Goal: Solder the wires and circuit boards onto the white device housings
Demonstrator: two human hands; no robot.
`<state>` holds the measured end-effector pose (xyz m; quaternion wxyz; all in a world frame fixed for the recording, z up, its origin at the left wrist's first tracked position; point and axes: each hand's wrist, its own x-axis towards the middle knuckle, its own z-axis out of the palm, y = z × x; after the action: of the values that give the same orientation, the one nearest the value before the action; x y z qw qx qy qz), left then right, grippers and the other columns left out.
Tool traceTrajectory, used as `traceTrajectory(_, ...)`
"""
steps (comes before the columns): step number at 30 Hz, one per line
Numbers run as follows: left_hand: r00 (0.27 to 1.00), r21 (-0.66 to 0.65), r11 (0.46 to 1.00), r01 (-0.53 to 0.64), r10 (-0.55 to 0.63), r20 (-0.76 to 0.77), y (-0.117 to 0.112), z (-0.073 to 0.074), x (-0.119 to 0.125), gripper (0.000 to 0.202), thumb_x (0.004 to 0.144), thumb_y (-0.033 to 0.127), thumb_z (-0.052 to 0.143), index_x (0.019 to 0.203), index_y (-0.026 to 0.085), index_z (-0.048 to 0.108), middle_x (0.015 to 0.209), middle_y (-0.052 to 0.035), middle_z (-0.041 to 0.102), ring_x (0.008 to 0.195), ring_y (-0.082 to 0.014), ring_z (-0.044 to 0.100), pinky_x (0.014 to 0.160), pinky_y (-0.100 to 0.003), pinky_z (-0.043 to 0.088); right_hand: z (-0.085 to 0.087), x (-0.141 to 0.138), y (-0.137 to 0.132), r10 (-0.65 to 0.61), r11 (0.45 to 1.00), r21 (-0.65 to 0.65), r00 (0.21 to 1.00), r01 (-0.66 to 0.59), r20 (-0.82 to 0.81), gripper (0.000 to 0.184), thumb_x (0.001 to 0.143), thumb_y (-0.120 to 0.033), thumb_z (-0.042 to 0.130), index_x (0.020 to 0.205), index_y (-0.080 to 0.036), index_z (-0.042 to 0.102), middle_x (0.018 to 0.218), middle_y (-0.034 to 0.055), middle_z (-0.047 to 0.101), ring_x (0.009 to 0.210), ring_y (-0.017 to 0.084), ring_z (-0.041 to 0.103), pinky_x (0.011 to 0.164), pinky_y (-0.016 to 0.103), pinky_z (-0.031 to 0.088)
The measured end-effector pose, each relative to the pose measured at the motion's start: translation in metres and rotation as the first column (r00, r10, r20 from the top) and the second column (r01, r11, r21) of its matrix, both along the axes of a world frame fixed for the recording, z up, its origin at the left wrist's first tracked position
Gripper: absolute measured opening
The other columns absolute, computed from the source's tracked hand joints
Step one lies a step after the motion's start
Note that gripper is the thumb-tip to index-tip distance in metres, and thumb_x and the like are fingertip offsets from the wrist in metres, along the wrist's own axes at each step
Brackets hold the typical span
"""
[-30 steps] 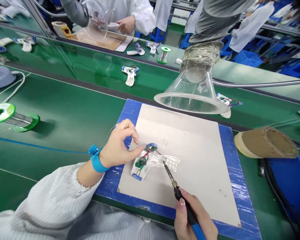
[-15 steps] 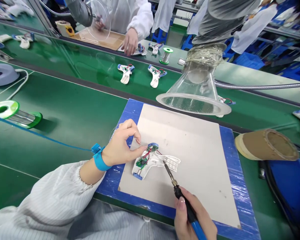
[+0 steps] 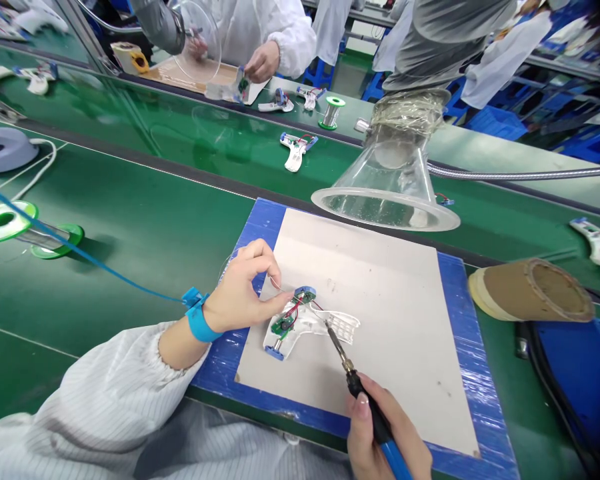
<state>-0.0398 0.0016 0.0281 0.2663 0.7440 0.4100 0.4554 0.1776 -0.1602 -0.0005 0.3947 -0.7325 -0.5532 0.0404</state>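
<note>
Green belt up top slides a white housing rightward, yet mid-frame the left hand stays pinched on solder wire, right hand clenched round the soldering iron touching the circuit-board assembly on the grey mat.

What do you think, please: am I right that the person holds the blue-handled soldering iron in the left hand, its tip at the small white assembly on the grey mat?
Not quite: the head view shows the soldering iron in the right hand, not the left hand, which pinches a thin wire. Its tip is at the small white assembly on the grey mat.
</note>
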Motion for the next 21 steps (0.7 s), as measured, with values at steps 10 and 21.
traceTrajectory(10, 0.999, 0.035, 0.998, -0.044, 0.043, 0.016, 0.001, -0.002, 0.0, 0.022, 0.075, 0.02, 0.076, 0.069, 0.02, 0.055, 0.079, 0.0, 0.051, 0.077, -0.0168, 0.053, 0.072, -0.033, 0.045, -0.003, -0.002, 0.001, -0.025, 1.0, 0.015, 0.993, 0.027, -0.116, 0.027, 0.093, -0.045, 0.059, 0.096, -0.021, 0.071, 0.076, 0.003, 0.072, 0.067, 0.016, 0.07, 0.073, 0.027, 0.054)
traceTrajectory(21, 0.999, 0.039, 0.998, -0.042, 0.042, -0.001, 0.001, -0.006, 0.002, 0.021, 0.075, 0.019, 0.076, 0.069, 0.02, 0.056, 0.078, 0.0006, 0.052, 0.077, -0.0161, 0.053, 0.072, -0.032, 0.045, -0.002, -0.002, 0.008, 0.024, 0.998, 0.066, 0.999, -0.021, -0.04, 0.021, 0.092, -0.04, 0.062, 0.094, -0.022, 0.072, 0.078, 0.0015, 0.074, 0.066, 0.014, 0.07, 0.071, 0.026, 0.054)
